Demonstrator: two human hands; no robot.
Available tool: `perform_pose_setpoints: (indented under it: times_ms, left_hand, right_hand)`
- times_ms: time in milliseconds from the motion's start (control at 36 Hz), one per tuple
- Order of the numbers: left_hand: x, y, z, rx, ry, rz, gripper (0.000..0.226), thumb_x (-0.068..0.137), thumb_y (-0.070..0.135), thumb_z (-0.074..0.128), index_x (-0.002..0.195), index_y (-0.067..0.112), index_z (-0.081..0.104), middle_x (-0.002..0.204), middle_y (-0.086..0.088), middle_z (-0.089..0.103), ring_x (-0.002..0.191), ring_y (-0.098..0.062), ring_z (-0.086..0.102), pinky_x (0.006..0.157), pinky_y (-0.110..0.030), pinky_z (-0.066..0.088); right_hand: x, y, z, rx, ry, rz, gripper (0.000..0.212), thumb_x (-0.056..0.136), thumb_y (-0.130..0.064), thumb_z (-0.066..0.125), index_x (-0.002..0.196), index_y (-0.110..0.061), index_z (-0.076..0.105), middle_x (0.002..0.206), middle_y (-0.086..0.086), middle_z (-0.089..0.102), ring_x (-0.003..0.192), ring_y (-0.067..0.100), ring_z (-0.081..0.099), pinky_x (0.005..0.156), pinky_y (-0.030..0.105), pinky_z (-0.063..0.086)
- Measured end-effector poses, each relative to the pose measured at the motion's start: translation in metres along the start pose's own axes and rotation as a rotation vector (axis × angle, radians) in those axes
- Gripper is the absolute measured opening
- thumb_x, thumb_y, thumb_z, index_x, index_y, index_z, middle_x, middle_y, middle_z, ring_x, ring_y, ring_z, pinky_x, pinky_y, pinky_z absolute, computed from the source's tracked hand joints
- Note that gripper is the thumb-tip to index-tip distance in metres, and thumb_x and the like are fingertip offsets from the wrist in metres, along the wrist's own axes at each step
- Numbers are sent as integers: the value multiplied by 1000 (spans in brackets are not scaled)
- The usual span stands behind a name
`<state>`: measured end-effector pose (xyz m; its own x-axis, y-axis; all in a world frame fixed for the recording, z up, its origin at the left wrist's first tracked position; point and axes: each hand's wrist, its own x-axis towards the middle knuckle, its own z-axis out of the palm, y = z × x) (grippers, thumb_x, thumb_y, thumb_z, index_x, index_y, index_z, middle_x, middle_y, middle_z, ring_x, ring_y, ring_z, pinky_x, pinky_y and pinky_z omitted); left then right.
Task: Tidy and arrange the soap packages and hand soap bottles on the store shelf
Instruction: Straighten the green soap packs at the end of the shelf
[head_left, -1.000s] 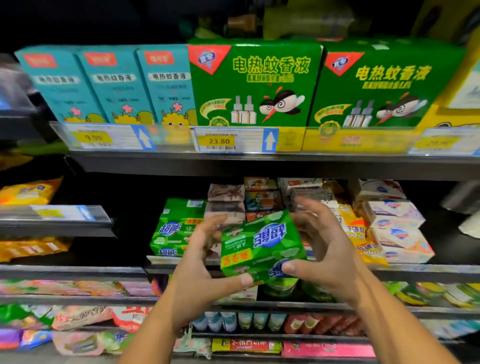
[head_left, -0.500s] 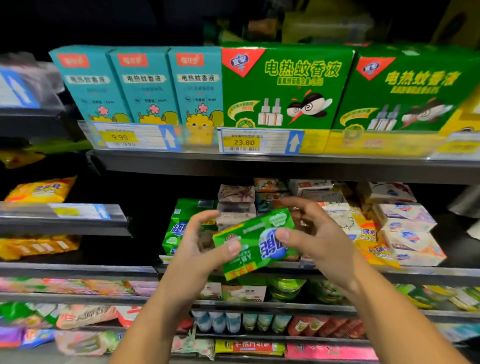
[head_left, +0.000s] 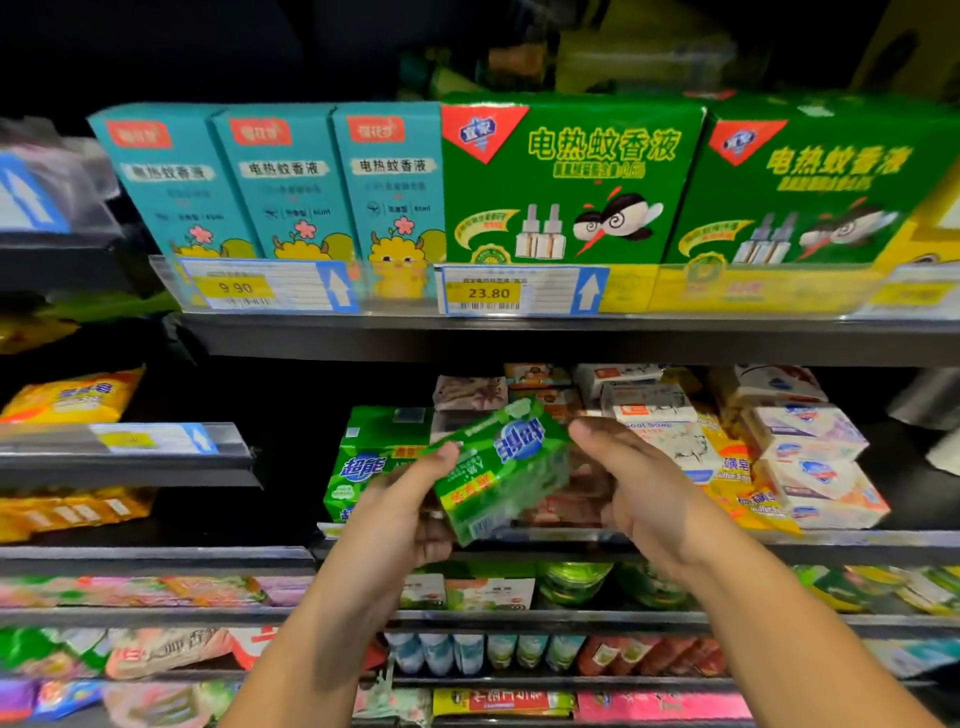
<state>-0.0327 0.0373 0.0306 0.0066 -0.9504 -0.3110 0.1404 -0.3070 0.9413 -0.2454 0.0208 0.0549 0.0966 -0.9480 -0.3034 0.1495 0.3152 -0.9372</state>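
A green soap package (head_left: 498, 467) is tilted in front of the middle shelf, its right end raised. My left hand (head_left: 410, 509) grips its lower left end, thumb on the front face and fingers underneath. My right hand (head_left: 649, 493) is just right of the package with its fingers relaxed, the fingertips near the package's upper right corner; whether they touch it I cannot tell. Behind the held package sits a stack of matching green soap packages (head_left: 371, 457). White soap packages (head_left: 810, 467) and yellow ones (head_left: 727, 473) are piled unevenly to the right.
The middle shelf's front rail (head_left: 857, 540) runs under the soap. Green boxes (head_left: 571, 176) and teal boxes (head_left: 280, 176) fill the upper shelf above. Small bottles (head_left: 467, 649) line a lower shelf. A dark gap lies left of the green stack.
The green package has tipped steeper and moved up toward the shelf. My right thumb and fingers came off its front face; my left hand keeps its grip.
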Motion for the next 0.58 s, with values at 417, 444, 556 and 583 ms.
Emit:
perform_pose_setpoints:
  times_ms: [417, 444, 556, 583]
  left_hand:
    - [22, -7, 4, 247, -6, 334, 56, 75, 14, 86, 114, 32, 50, 104, 12, 69, 97, -4, 68, 79, -21, 56]
    - [25, -7, -3, 293, -30, 326, 57, 75, 19, 84, 120, 32, 52, 111, 14, 68, 105, -6, 65, 85, -25, 56]
    - [29, -5, -31, 439, -68, 321, 47, 91, 21, 70, 132, 33, 52, 125, 18, 58, 120, 0, 52, 88, -7, 42]
    - [30, -5, -35, 453, -55, 328, 44, 93, 23, 68, 133, 32, 53, 127, 15, 59, 121, 0, 52, 91, -9, 42]
  right_hand:
    - [38, -15, 64, -40, -12, -71, 14, 78, -16, 80, 91, -13, 75, 93, 5, 78, 88, 19, 75, 84, 36, 58]
    - [44, -15, 62, -85, 3, -81, 16, 76, -12, 82, 91, -12, 75, 91, 6, 78, 86, 20, 75, 84, 36, 57]
    - [57, -13, 59, -138, 37, -91, 20, 74, -9, 83, 92, -7, 76, 93, 11, 77, 86, 23, 75, 83, 36, 57]
    - [58, -12, 59, -151, 46, -89, 19, 74, -10, 83, 92, -8, 76, 92, 9, 78, 87, 23, 75, 83, 35, 57]
